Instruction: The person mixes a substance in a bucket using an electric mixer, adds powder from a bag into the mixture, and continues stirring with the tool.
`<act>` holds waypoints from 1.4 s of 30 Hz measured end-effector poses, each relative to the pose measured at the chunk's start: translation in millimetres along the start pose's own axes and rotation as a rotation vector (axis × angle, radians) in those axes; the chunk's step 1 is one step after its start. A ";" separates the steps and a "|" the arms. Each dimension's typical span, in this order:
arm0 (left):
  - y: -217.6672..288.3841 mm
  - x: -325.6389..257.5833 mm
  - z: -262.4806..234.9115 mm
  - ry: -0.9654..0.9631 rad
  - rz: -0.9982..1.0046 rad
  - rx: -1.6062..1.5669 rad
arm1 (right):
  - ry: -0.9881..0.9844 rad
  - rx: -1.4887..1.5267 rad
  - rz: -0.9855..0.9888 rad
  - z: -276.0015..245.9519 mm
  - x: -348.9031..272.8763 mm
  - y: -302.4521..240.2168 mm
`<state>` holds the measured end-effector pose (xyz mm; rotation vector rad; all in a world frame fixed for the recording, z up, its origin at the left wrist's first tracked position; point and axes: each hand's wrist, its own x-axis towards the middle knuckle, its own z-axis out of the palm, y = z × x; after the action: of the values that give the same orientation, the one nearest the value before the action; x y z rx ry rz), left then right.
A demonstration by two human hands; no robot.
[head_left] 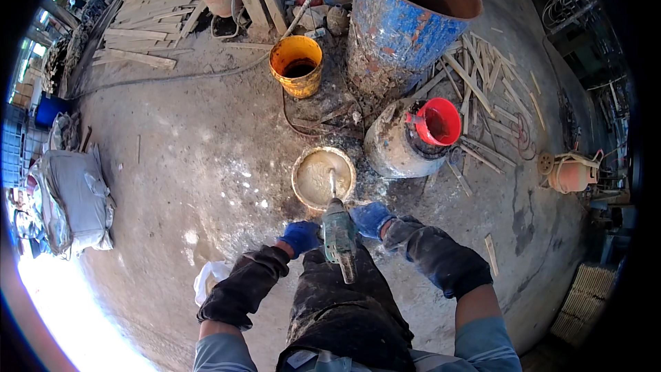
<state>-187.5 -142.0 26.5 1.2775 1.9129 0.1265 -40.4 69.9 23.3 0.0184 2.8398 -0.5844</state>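
Observation:
A green hand-held mixing drill (337, 234) stands before me, its shaft (332, 182) reaching down into a round bucket (296, 180). Thick beige slurry (315, 173) fills much of the bucket, and the shaft's lower end is hidden in it. My left hand (301, 238), in a blue glove, is closed at the drill's left side. On the right side, and slightly farther forward, my blue-gloved right hand (372, 219) is closed at the drill too. The grips themselves are mostly covered by the gloves.
Beyond the bucket stand a yellow bucket (313, 86) and a tall blue drum (389, 45). A red scoop-like container (451, 122) rests on a grey, crusted container (392, 145). Wooden strips (471, 79) litter the right; a grey sack (76, 196) sits left. A hose (186, 78) crosses the floor.

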 end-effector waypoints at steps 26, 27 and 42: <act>39.6 -25.0 65.5 -0.001 -0.088 -0.187 | -0.154 -0.093 -0.118 -5.8 -28.5 -0.9; 41.3 -25.7 64.8 0.005 -0.083 -0.199 | -0.149 -0.109 -0.123 -6.3 -30.2 -0.8; 46.3 -54.9 47.4 0.037 -0.088 -0.184 | -0.065 -0.005 -0.093 -2.2 -44.3 -26.3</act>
<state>-113.6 -180.1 48.7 1.0736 1.9376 0.2759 0.5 48.2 45.9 -0.1318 2.7908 -0.5857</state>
